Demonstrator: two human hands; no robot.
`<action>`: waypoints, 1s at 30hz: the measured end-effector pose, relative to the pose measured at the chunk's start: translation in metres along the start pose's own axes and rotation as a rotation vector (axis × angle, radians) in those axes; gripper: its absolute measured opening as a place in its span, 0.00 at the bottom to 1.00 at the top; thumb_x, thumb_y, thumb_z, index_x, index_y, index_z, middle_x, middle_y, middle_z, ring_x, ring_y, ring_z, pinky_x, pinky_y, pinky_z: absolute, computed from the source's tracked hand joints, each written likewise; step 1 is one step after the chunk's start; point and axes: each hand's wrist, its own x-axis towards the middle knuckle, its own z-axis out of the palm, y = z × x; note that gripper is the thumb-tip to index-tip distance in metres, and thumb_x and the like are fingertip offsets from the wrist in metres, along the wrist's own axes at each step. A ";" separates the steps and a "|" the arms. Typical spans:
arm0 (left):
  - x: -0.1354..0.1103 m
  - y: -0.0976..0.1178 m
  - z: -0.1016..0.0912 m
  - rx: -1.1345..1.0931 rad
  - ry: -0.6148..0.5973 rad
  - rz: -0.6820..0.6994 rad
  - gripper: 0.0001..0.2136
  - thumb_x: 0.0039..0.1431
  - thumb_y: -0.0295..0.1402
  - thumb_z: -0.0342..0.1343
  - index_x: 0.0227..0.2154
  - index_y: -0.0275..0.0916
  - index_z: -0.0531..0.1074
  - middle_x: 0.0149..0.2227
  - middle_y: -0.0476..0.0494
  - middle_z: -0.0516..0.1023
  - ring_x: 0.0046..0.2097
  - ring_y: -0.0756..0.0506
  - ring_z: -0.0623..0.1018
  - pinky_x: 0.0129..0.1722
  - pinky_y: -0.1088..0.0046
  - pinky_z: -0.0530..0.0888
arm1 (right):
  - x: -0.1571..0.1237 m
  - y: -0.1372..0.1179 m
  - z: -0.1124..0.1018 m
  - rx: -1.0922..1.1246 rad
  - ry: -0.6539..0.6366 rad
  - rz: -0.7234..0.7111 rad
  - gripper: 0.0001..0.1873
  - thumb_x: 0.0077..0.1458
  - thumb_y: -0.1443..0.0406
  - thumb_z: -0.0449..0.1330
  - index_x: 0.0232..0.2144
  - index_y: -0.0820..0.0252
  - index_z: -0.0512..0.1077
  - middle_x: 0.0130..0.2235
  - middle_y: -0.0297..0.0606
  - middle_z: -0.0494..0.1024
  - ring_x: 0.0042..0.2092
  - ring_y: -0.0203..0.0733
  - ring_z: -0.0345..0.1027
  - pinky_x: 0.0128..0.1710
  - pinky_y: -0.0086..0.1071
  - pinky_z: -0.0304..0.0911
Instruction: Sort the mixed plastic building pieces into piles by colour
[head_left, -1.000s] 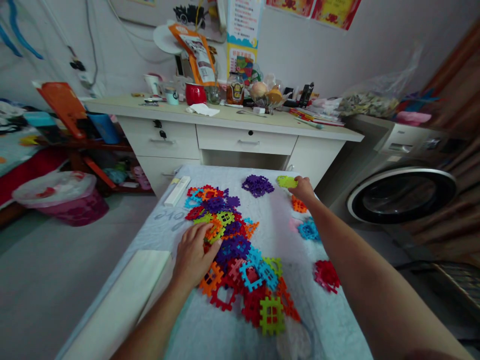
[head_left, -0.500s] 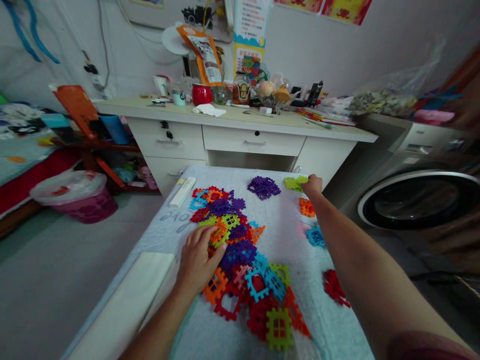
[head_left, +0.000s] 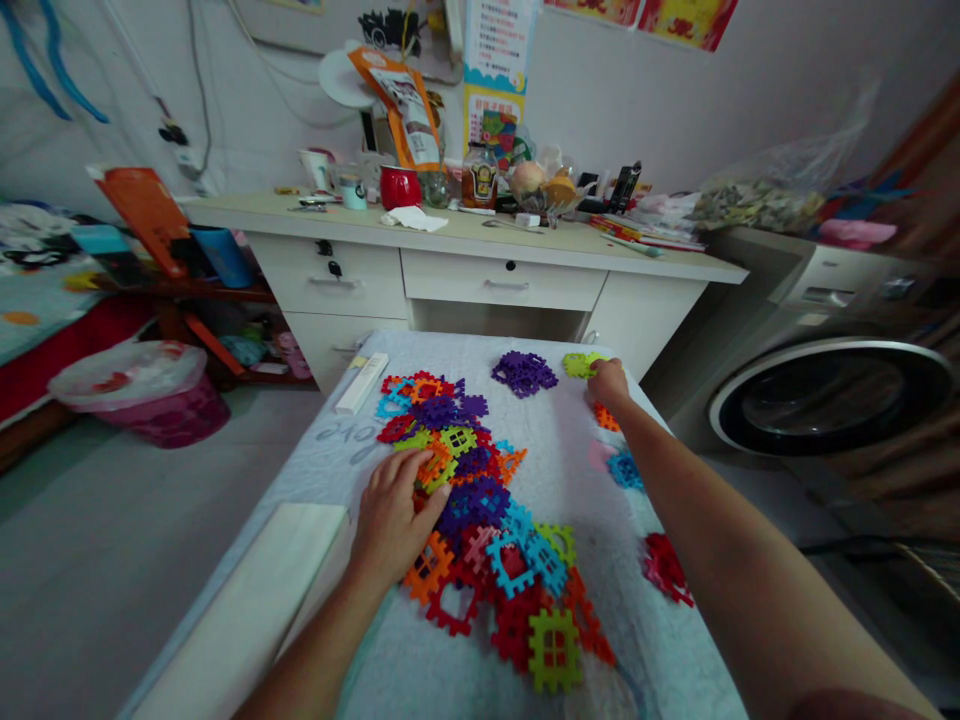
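My left hand (head_left: 394, 510) lies over the left side of a mixed heap of plastic interlocking building pieces (head_left: 476, 505). Its thumb and fingers are apart, around an orange piece (head_left: 435, 465) that it touches. Toothed square frames and window shapes in several colours overlap in this heap. At the table's far right, my right hand (head_left: 610, 384) is just beside a small pile of green pieces (head_left: 581, 364). Its fingers point left and are bunched and unclear, so I cannot make out anything in them. An orange pile (head_left: 606, 418) is partly hidden below this hand.
Other colour piles are purple (head_left: 524, 373), blue (head_left: 625, 469) and red (head_left: 666, 570). A white strip (head_left: 362, 384) and a long white box (head_left: 247, 610) lie along the cloth-covered table's (head_left: 592, 560) left side. Beyond stand a cluttered desk (head_left: 450, 235) and a washing machine (head_left: 817, 350).
My right hand has drawn slightly back and left from the green pile, over toward the orange pile. My left hand stays on the heap. The whole view has shifted a little.
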 end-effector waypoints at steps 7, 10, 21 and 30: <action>0.000 0.000 0.000 -0.004 -0.006 -0.010 0.18 0.60 0.43 0.53 0.51 0.44 0.69 0.52 0.40 0.72 0.56 0.37 0.70 0.58 0.53 0.67 | 0.003 0.003 0.002 -0.108 -0.100 -0.029 0.25 0.51 0.72 0.58 0.53 0.62 0.73 0.53 0.53 0.66 0.50 0.50 0.69 0.52 0.38 0.63; 0.000 0.000 0.000 0.001 -0.009 -0.013 0.18 0.60 0.43 0.53 0.51 0.44 0.70 0.52 0.40 0.72 0.56 0.38 0.70 0.58 0.53 0.67 | 0.006 0.005 0.004 -0.121 -0.090 -0.040 0.26 0.51 0.72 0.57 0.54 0.64 0.73 0.52 0.53 0.67 0.48 0.48 0.70 0.50 0.37 0.64; 0.000 0.000 0.000 -0.006 -0.006 -0.018 0.18 0.59 0.43 0.53 0.51 0.44 0.70 0.52 0.40 0.72 0.56 0.37 0.70 0.58 0.52 0.67 | 0.011 0.011 0.000 -0.091 -0.029 -0.076 0.27 0.53 0.73 0.55 0.56 0.65 0.70 0.55 0.53 0.71 0.53 0.50 0.69 0.52 0.35 0.62; 0.000 0.002 -0.001 0.015 -0.016 -0.011 0.18 0.60 0.44 0.52 0.51 0.43 0.69 0.53 0.40 0.72 0.56 0.37 0.70 0.58 0.52 0.66 | 0.010 0.015 -0.004 -0.125 -0.102 -0.098 0.33 0.54 0.72 0.54 0.62 0.57 0.62 0.64 0.48 0.62 0.62 0.59 0.57 0.57 0.52 0.59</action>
